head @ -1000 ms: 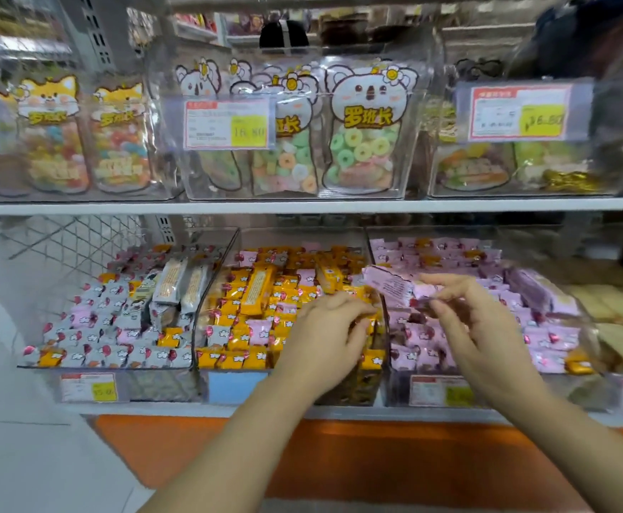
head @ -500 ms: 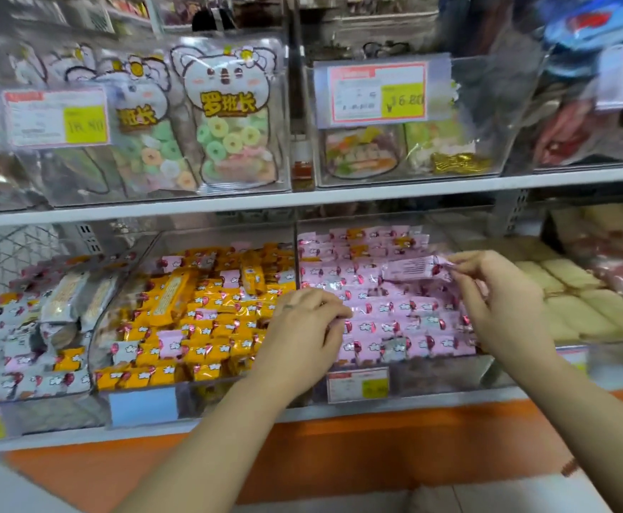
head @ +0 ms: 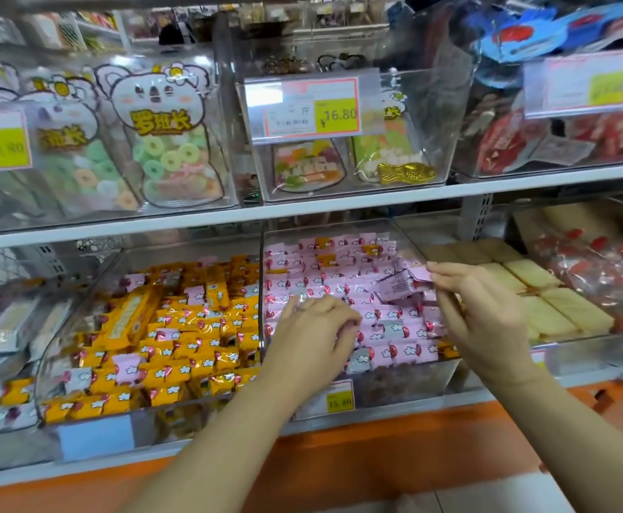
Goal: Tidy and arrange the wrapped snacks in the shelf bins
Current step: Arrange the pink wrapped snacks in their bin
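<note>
On the lower shelf a clear bin (head: pixel 406 386) is filled with pink wrapped snacks (head: pixel 343 279). To its left, another clear bin (head: pixel 91 435) holds yellow wrapped snacks (head: pixel 191 327) with a few pink ones mixed in. My right hand (head: pixel 484 320) pinches the end of one pink wrapped snack (head: pixel 397 285), lifted just above the pink pile. My left hand (head: pixel 312 338) rests palm down on the front of the pink pile, fingers curled over the wrappers; I cannot see whether it grips one.
Right of the pink bin lie pale wafer packs (head: pixel 547 301) and red-wrapped sweets (head: pixel 606 268). At far left a bin (head: pixel 2 438) holds mixed white and pink packs. The upper shelf carries clear bins of candy bags and price tags (head: pixel 312 105). An orange ledge (head: pixel 339 460) runs below.
The view has swung right, so the pink bin is now central. My left hand moved from the yellow bin's edge onto the pink pile. My right hand keeps hold of the pink snack.
</note>
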### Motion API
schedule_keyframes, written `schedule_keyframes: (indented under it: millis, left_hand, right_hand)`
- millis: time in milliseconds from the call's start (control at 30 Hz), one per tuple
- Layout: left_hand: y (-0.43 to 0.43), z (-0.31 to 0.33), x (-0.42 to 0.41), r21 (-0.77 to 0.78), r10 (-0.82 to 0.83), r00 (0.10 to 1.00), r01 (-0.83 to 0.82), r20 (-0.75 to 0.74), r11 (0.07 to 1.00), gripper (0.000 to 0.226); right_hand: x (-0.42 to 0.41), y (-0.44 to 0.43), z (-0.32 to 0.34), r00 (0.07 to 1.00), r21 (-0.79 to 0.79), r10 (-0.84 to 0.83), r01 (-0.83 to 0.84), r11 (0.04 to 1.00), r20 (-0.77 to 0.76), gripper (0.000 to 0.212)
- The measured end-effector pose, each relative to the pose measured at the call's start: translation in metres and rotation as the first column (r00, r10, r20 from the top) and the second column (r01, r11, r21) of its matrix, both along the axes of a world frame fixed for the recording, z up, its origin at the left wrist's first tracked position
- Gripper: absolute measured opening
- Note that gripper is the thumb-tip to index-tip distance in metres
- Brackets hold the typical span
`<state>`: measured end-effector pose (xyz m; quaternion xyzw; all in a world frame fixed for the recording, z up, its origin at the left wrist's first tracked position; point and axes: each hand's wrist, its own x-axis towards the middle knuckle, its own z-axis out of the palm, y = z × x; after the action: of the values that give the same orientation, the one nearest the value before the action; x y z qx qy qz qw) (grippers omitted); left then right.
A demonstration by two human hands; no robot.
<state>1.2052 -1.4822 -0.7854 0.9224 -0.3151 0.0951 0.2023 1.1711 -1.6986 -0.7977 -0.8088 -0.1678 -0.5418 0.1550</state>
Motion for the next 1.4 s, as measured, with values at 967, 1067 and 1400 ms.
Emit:
schedule_keyframes:
  millis: [967, 1067, 1400]
  left_hand:
    - [-0.06, 0.003, 0.005, -0.047, -0.001, 0.972, -0.01, -0.236, 0.999, 0.043]
    - [-0.062, 0.002, 0.006, -0.019, 0.003, 0.975, -0.008, -0.224, 1.0, 0.046]
    - [-0.065, 0.001, 0.01, -0.029, 0.001, 0.978, -0.008, -0.208, 1.0, 0.047]
  right_hand:
    - [-0.024, -0.032, 0.014, 0.836, -0.156, -0.107, 0.026, 0.987, -0.538, 0.016]
    - [-0.031, -0.035, 0.018, 0.766, -0.187, -0.182, 0.082, 0.979, -0.617, 0.017]
    - [-0.032, -0.03, 0.009, 0.721, -0.226, -0.212, 0.08, 0.971, -0.659, 0.013]
